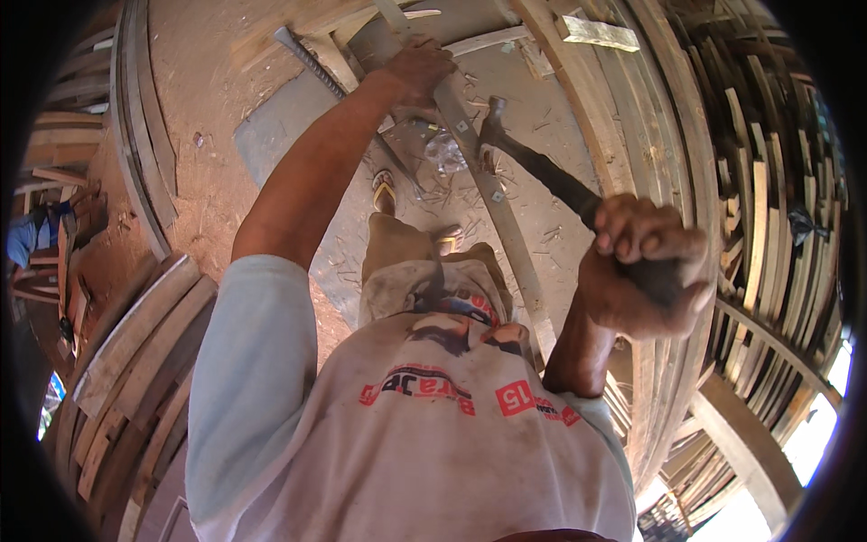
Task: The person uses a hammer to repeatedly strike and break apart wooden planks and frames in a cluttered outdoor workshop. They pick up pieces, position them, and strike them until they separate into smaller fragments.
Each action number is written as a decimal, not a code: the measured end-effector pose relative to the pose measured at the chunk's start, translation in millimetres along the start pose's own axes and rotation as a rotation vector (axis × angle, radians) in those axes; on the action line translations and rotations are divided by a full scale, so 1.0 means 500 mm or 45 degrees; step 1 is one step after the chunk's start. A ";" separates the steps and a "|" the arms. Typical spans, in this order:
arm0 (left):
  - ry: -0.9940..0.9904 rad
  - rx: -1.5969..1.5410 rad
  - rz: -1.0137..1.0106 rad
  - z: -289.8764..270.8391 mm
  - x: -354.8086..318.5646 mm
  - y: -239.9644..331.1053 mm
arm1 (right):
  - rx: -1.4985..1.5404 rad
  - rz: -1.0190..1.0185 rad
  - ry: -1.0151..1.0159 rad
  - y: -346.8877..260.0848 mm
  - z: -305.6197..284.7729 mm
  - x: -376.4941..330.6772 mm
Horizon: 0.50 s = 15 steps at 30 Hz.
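Note:
My right hand (646, 266) is wrapped round the dark handle of a hammer (551, 176), raised at the right. The hammer's head hangs just right of a long narrow wooden strip (515, 235) that slants across the middle. Small square pale plates (462, 126) sit along the strip. Near its far end, my left hand (420, 72) grips the strip with bent fingers, partly hidden from above. A ribbed metal bar (312, 61) with a flattened end runs behind my left forearm. Below the strip lies a clear plastic bag (444, 152), its contents unclear.
Many loose nails (348, 269) are scattered over a grey sheet (280, 122) around my sandalled feet. Long planks (623, 117) rise close on my right, with a stack of boards (759, 217) beyond. Curved boards (149, 343) lie at the left. Another person (36, 237) is at the far left.

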<state>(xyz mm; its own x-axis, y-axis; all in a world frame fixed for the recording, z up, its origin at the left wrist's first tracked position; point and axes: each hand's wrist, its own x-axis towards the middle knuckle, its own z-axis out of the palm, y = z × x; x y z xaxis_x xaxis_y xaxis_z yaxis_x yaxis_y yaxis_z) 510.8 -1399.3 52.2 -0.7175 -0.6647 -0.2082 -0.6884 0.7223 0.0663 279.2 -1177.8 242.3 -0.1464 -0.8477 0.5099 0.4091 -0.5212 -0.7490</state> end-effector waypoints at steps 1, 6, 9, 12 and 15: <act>0.009 -0.015 0.028 0.002 0.001 -0.001 | -0.031 0.006 -0.008 -0.006 0.000 -0.012; -0.077 -0.013 0.010 -0.005 0.018 0.002 | -0.116 0.122 -0.199 -0.012 0.015 -0.001; -0.120 -0.052 0.015 -0.035 0.020 0.013 | 0.003 0.202 -0.229 0.012 0.022 0.060; -0.007 -0.078 0.060 -0.017 0.015 0.004 | 0.022 0.232 -0.149 0.015 0.031 0.073; 0.095 -0.100 0.102 0.005 0.012 0.002 | -0.082 0.183 -0.041 -0.006 0.036 0.043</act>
<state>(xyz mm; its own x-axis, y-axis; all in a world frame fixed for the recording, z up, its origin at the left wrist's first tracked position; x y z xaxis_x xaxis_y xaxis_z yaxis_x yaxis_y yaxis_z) 506.2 -1402.3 48.8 -0.7742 -0.6203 -0.1260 -0.6329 0.7582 0.1566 291.0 -1192.6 263.4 -0.0612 -0.9109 0.4080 0.3652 -0.4009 -0.8402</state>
